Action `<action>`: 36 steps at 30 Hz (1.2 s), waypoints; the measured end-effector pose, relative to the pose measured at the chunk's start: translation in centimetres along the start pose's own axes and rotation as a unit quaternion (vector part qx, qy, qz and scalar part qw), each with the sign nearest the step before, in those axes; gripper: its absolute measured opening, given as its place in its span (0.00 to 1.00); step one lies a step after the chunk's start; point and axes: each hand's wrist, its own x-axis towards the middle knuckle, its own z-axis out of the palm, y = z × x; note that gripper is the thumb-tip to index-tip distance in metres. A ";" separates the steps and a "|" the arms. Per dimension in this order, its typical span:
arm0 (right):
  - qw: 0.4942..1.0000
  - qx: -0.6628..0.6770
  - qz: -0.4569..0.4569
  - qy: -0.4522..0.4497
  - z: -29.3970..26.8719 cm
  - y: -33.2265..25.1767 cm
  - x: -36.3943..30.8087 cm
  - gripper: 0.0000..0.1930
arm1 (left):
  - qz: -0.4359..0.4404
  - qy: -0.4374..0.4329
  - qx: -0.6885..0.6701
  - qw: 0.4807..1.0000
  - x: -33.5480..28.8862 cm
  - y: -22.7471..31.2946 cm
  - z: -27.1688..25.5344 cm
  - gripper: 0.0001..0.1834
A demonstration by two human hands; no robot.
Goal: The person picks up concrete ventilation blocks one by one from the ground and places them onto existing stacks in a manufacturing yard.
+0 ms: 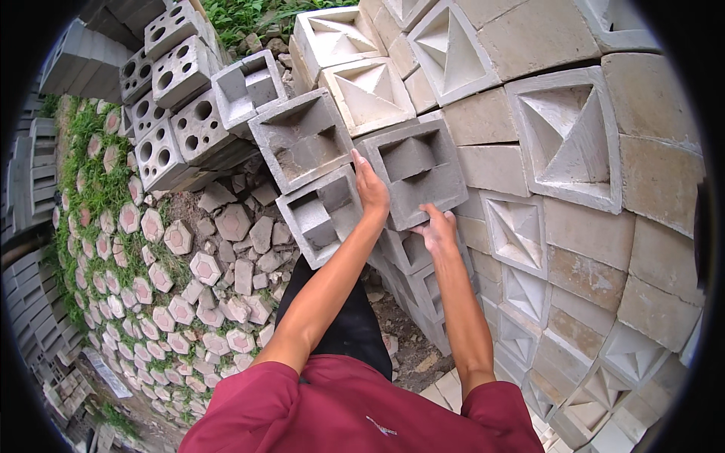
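Note:
A grey concrete vent block with two recessed pockets sits between my hands at the top of a stack. My left hand lies along its left side, fingers pointing away from me. At the near right corner, my right hand grips the lower edge, thumb and fingers bent over it. Both hands appear to hold the block; the undersides of the fingers are hidden. Close by on the left stand similar grey blocks, one just beyond my left hand and another beside my left forearm.
A wall of stacked cream blocks with triangular recesses rises on the right. Grey blocks with round holes are piled at the far left. Hexagonal pavers, broken rubble and grass cover the ground at left.

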 end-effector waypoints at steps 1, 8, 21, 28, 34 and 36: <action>1.000 0.002 0.002 -0.007 0.1 -0.2 0.5 0.19 | -0.002 0.004 -0.012 1.000 0.0 0.3 0.1 0.34; 0.999 -0.029 -0.011 0.009 0.4 -0.3 2.7 0.21 | 0.001 0.026 -0.038 0.999 0.2 0.5 0.7 0.32; 0.999 -0.017 -0.028 -0.015 0.3 0.8 3.1 0.19 | 0.041 0.027 -0.021 0.999 0.5 -1.5 0.9 0.39; 0.999 -0.026 -0.017 -0.031 -0.2 0.9 3.7 0.19 | 0.012 0.017 0.055 0.998 0.2 -0.2 0.7 0.44; 0.999 -0.035 -0.023 0.000 1.0 0.6 2.8 0.17 | 0.027 -0.019 -0.013 0.999 0.9 -0.3 -0.3 0.44; 0.999 -0.033 -0.024 0.000 1.1 0.2 1.6 0.19 | -0.010 -0.053 -0.110 0.992 0.6 0.4 -1.5 0.42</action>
